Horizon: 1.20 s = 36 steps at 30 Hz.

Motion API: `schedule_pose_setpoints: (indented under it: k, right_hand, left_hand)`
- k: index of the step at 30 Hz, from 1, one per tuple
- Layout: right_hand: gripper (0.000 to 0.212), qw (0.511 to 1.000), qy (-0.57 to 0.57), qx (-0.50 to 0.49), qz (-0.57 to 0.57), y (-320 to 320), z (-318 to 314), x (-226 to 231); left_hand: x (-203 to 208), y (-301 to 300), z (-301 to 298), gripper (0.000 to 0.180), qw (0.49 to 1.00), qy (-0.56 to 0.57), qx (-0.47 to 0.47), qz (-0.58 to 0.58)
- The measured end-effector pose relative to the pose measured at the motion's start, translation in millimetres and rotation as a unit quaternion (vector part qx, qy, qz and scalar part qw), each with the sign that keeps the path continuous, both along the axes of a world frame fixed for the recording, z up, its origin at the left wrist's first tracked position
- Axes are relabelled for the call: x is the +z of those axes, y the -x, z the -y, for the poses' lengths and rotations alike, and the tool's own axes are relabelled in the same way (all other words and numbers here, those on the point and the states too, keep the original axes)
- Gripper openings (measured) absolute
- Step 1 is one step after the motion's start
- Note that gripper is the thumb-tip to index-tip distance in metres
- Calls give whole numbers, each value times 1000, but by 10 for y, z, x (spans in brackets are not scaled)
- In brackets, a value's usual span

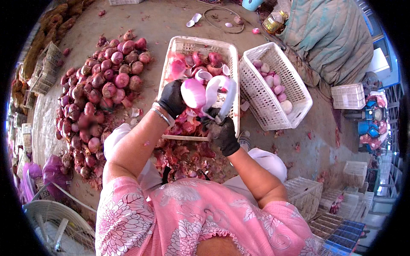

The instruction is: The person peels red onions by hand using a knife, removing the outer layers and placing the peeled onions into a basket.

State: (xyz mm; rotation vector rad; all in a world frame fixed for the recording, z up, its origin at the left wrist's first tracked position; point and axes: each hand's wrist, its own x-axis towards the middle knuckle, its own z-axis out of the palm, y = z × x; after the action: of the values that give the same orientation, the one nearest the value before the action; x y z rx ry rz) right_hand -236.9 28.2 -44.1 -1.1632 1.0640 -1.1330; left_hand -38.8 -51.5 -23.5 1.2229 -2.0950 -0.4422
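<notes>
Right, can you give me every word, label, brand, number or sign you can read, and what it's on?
None: no text is readable in this view.
Yellowish container by the green quilt: too small to read any marking.
White crate: no legible lettering.
Left hand and right hand, black-gloved: no legible lettering.
Pink top: flower pattern, no words seen.

1. We look from the person's head, through the left camera of a pair, steeply down past the pink shirt (183, 205) to the floor (149, 21).
2. We face forward: the forearms (139, 143) rise from our lower edge, and the far edge of the middle white crate (200, 40) lies toward our top.
3. We sit near enough to see the left hand (171, 100) and right hand (224, 135) large at mid-view.
4. Our fisheye spreads wide, bending straight lines toward a dark round rim.
</notes>
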Motion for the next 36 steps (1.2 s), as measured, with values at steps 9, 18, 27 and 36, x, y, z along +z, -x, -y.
schedule_pose_setpoints:
  k: [9,18,27,36]
  right_hand:
    - [9,994,39,21,98,41,97,162]
    - [48,930,237,4,-281,-103,179,603]
    - [32,971,-183,-72,132,190,327,275]
    - [30,959,-162,-124,198,408,528,95]
  left_hand:
    - [-268,-38,126,26,995,92,-39,22]
    - [-320,156,-110,25,994,-56,64,69]
    - [-239,255,-120,14,981,-177,-48,63]
    - [-391,262,-282,9,969,-74,-189,144]
